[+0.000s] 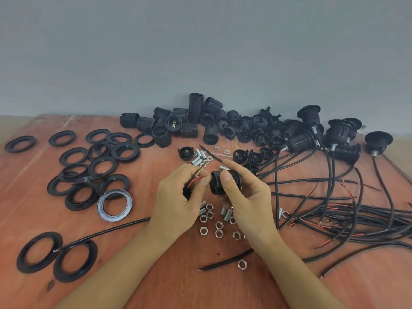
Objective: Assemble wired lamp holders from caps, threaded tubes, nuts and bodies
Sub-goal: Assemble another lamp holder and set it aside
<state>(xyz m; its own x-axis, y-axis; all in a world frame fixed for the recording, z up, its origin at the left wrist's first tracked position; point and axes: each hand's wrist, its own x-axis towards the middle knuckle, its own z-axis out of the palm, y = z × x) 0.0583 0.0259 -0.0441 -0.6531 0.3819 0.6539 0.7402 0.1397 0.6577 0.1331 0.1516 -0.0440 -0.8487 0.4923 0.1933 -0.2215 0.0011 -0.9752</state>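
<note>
My right hand grips a black threaded lamp holder body above the table's middle, thumb over its side. My left hand pinches the red and black wire ends right at the body's open end, and a black part sits half hidden in its palm. Loose hex nuts and silver threaded tubes lie under both hands. More tubes and black caps lie just beyond the hands.
Black rings are scattered on the left of the wooden table. A heap of black holder bodies lines the wall. Finished wired holders sit at the back right, with their black cables spread over the right side.
</note>
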